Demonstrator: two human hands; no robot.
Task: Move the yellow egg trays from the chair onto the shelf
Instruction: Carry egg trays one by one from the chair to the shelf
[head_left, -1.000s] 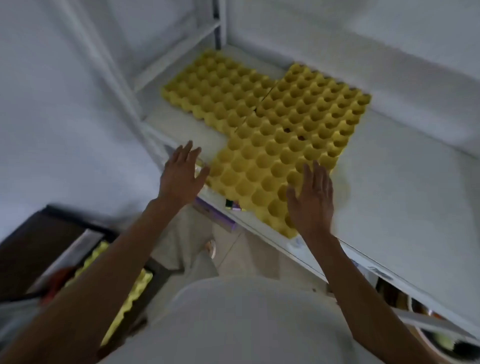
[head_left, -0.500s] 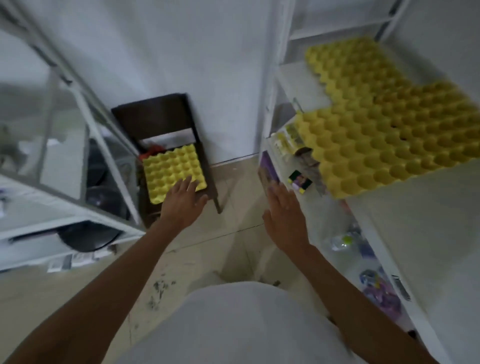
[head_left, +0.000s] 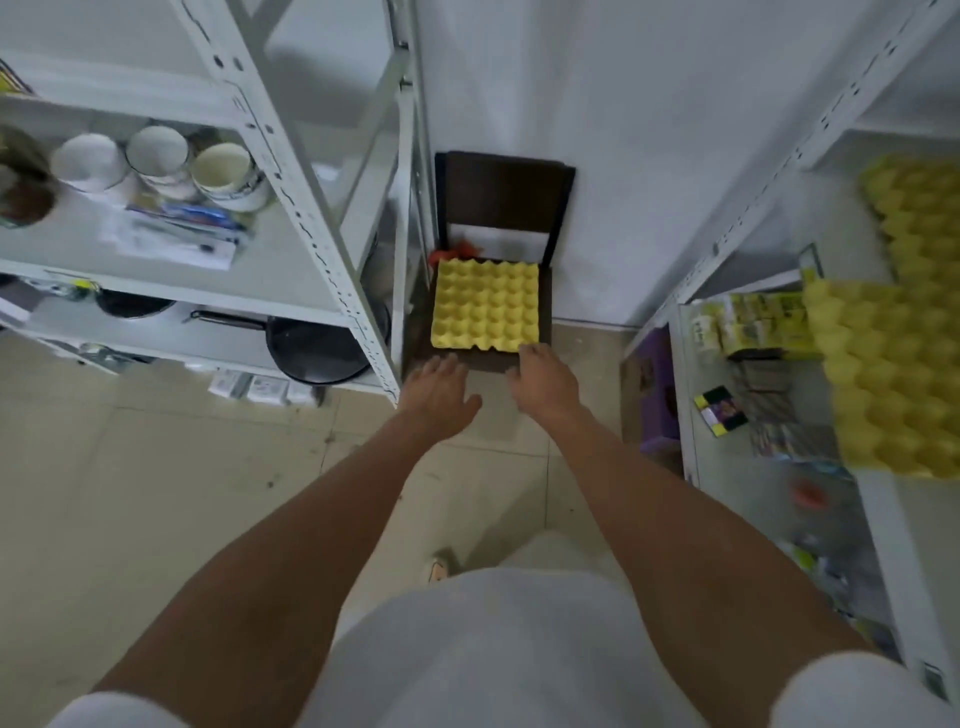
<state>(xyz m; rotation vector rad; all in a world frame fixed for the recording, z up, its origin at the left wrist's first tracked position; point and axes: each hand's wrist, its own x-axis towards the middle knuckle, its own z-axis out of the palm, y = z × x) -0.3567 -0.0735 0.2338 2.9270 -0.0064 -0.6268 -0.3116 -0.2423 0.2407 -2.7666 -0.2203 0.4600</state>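
Turned from the shelf (head_left: 878, 525), left hand (head_left: 439, 395) and right hand (head_left: 545, 382), both open and empty, now reach toward the yellow egg tray (head_left: 485, 305) on the chair (head_left: 506, 195), frame centre; another transfer begins.

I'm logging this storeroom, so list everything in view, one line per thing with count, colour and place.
egg tray on chair: one or a stack, yellow, on the seat
chair: one, dark brown, against the wall between the racks
red item: one, behind the tray on the seat, unclear what
egg trays on shelf: at least two, yellow, right rack's upper shelf
right rack: one, white
small packets: several, green-yellow, right rack's lower shelf
left rack: one, white
mugs: three, white, left rack shelf
frying pan: one, black, left rack's lower shelf
purple stool: one, on the floor by the right rack
left hand: open, near the seat's front edge
right hand: open, at the tray's near corner
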